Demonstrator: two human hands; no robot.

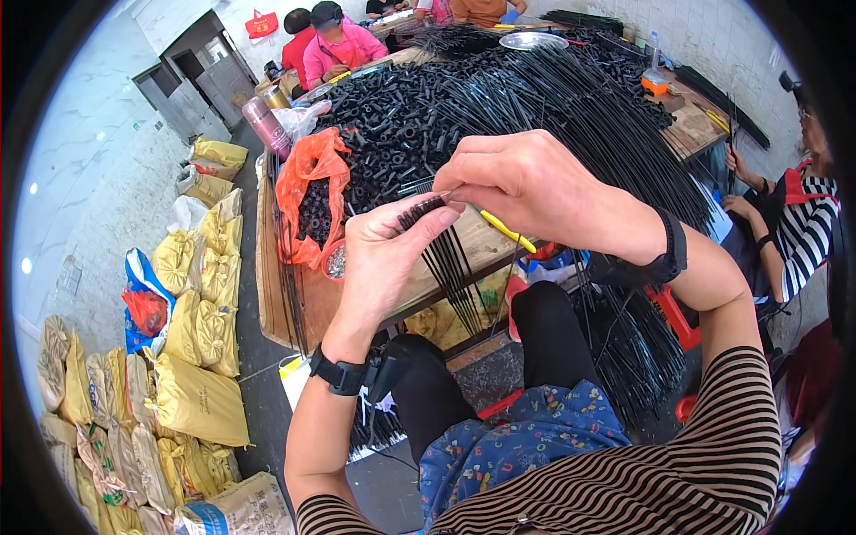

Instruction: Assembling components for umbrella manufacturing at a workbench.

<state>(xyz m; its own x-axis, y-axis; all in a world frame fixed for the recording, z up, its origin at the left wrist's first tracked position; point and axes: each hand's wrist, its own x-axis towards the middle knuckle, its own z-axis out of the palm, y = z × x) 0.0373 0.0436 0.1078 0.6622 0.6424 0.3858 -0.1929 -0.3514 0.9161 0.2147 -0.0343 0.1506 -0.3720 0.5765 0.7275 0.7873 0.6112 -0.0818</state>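
My left hand [383,250] is closed round a bundle of thin black rods [448,272], which slant down past the table edge toward my knees. Their dark, ridged ends [421,211] lie in a row between its thumb and fingers. My right hand [539,183] meets the left thumb tip at that row, its thumb and fingertips pinched together. What it pinches is too small and covered to make out. Just beyond the fingers lies a yellow-handled tool [506,230] on the wooden table [392,299]. A small red bowl [335,260] of tiny metallic pieces sits left of my left hand.
Black fittings [383,134] are heaped across the table, with long black rods [571,111] piled at right. An orange-red plastic bag [308,165] and a pink flask [267,125] stand at left. Yellow sacks [201,397] line the floor. Co-workers sit at the far side and right.
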